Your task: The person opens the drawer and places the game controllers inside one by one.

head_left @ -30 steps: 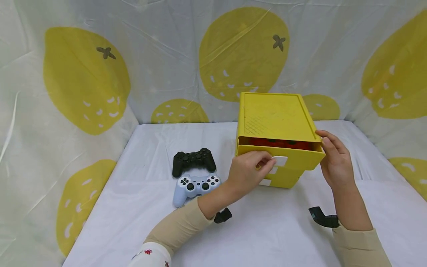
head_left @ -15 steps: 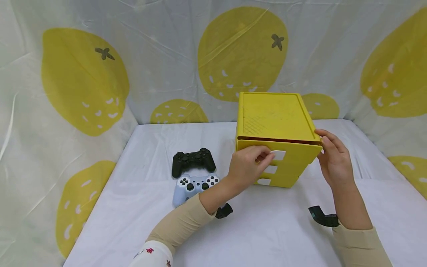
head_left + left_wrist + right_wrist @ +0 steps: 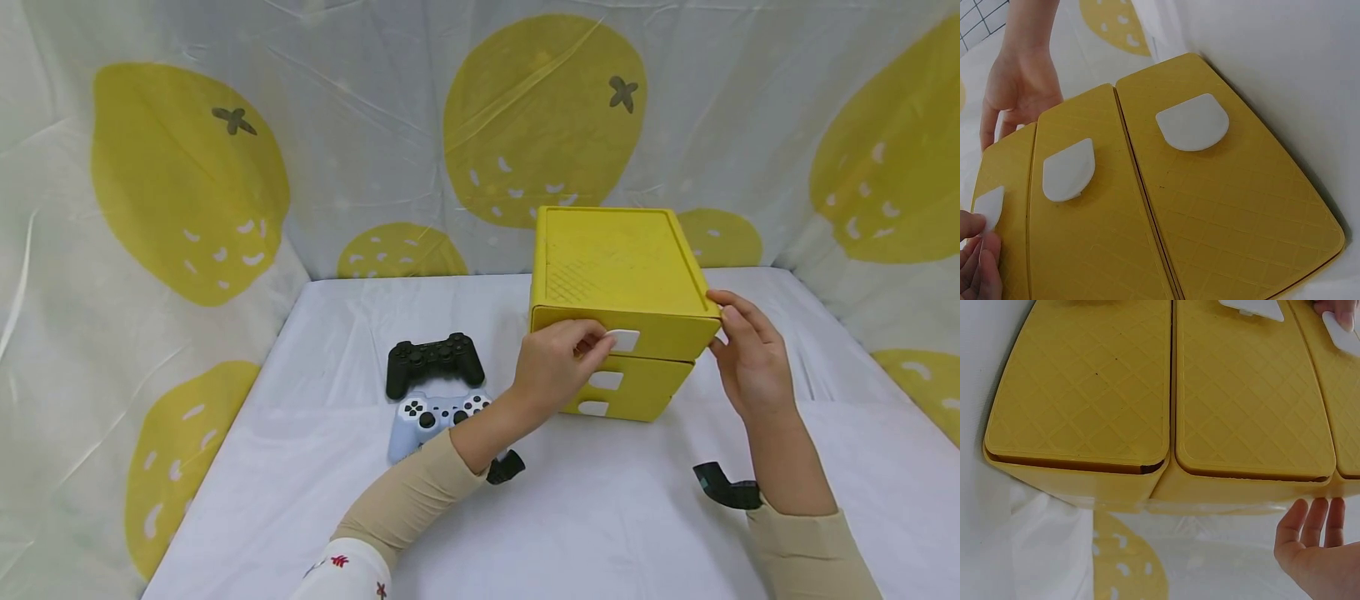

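A yellow box with three stacked drawers (image 3: 626,258) stands right of centre on the white-covered table. Each drawer front carries a white tab handle. My left hand (image 3: 561,360) pinches the top drawer's white handle (image 3: 624,340) between thumb and fingers. That drawer is flush under the lid, and its contents are hidden. My right hand (image 3: 753,358) rests its fingertips against the box's upper right side, its fingers mostly extended. The right wrist view shows these fingers (image 3: 1314,522) touching the side wall near the top drawer. Below sit the middle handle (image 3: 1070,170) and the bottom handle (image 3: 1194,123).
To the left of the box lie a black game controller (image 3: 435,364) and, nearer, a light blue game controller (image 3: 427,423), partly behind the left forearm. A white curtain (image 3: 375,125) printed with lemons hangs around the table (image 3: 600,517).
The top drawer has gone from partly open, with red contents showing, to flush with the box. My left hand moved back with its handle; my right hand stayed at the side.
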{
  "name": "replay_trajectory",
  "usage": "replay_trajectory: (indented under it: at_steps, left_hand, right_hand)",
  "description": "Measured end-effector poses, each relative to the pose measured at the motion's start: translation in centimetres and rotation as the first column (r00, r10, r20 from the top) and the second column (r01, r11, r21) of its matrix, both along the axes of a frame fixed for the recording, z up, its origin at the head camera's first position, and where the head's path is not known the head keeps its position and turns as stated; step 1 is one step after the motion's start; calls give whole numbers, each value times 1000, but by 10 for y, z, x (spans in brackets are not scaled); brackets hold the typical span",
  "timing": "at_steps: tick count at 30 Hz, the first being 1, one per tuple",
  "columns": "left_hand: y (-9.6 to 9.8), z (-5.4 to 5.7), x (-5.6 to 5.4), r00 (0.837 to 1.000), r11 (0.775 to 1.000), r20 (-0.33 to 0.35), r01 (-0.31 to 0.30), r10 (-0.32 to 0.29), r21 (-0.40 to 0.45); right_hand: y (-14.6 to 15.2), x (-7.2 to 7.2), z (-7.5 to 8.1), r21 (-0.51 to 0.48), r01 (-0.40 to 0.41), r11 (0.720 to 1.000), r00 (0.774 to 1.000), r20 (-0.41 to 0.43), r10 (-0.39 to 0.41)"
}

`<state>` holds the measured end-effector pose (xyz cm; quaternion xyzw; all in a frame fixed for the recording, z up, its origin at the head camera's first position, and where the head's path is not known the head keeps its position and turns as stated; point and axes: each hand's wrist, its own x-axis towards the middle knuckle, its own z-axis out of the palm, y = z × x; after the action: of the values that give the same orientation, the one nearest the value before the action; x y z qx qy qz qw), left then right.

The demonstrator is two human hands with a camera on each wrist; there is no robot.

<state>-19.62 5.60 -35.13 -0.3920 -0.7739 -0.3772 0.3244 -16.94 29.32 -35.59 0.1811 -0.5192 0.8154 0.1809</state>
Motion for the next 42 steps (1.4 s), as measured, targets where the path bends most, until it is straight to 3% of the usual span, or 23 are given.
replay_trajectory:
  at_steps: [12, 19, 23, 33, 42]
  left_hand:
    - [1, -2, -3, 1000, 1000, -20, -11, 11, 13]
    - [-3, -5, 1, 999, 999, -18, -28, 28, 15]
    - [-9, -13, 7, 1000, 1000, 14, -24, 24, 1]
    - [-15, -33, 13, 992, 991, 124, 22, -5, -133]
    - [-12, -38, 13, 982, 985, 188, 17, 16, -171]
  right_hand:
    - [1, -1, -1, -11, -22, 1000, 1000, -19, 22]
    - [0, -1, -2, -15, -21, 1000, 1000, -17, 21]
    - [0, 0, -2, -3, -5, 1000, 1000, -5, 5]
    - [1, -1, -2, -21, -27, 999, 1000, -15, 26]
    - [1, -2, -2, -29, -29, 999, 999, -24, 28]
